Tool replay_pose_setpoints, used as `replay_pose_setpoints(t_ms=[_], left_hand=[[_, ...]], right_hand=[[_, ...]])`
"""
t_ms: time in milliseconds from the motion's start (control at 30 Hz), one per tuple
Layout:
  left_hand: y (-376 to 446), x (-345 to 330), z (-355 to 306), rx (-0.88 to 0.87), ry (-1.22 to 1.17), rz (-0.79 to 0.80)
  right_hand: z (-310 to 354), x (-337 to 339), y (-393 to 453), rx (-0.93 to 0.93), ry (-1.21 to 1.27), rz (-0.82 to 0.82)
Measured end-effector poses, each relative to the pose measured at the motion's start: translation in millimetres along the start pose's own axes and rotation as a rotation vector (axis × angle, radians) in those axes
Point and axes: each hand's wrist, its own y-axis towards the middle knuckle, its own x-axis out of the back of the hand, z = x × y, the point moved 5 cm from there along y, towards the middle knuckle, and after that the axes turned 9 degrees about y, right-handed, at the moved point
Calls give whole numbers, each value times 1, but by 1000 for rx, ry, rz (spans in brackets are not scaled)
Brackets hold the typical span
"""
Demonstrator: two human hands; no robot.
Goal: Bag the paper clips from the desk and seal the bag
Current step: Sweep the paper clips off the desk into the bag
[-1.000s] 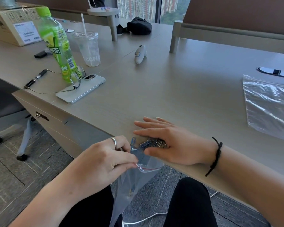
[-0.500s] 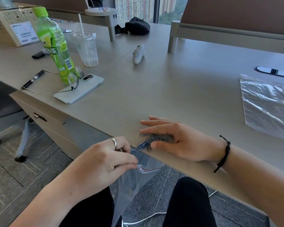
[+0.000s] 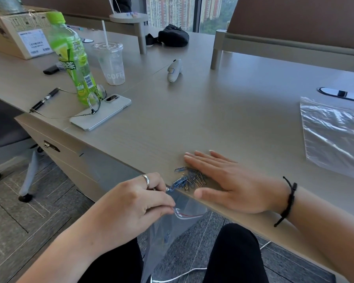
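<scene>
- Grey office desk (image 3: 223, 111) fills the view, seen from above by a seated person; its near edge runs diagonally across the lower half, with floor and dark trousers below it.
- Clips (image 3: 189, 179), a small heap of blue and metal-coloured paper clips, lie right at the desk's near edge; they point every way, so the heap has no single direction, though it spreads roughly along the edge.
- Right hand (image 3: 231, 184) lies flat on the desk just behind the clips, fingers straight and together, thumb out along the edge; it holds nothing and reads as a sweeping blade.
- Left hand (image 3: 135, 203) hangs just below the desk edge, under the clips; fingers and thumb pinch the mouth of the bag (image 3: 168, 237).
- Bag hangs with its long axis down from the edge, mouth upward beside the clips; its red seal line shows at the top; something small and blue seems to lie inside, too blurred to be sure.
- Step, as a judgement: sweeping clips off the edge into the bag; sealing not yet done.
- Next move probably needs the mouth held wide and tight against the edge, then a steady sweep toward it; stray clips could drop to the floor.
</scene>
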Motion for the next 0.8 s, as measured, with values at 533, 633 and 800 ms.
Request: replay_pose_setpoints(t_ms=[533,633,800], left_hand=[[-1,0,-3,-8,24,-3],[-1,1,-2,-2,25,1],[-1,1,0,0,9,-10]], right_hand=[[35,-2,57,-74,1175,-308],[33,-2,58,-108,1305,-279],[38,-10,59,-134,1433,-226]])
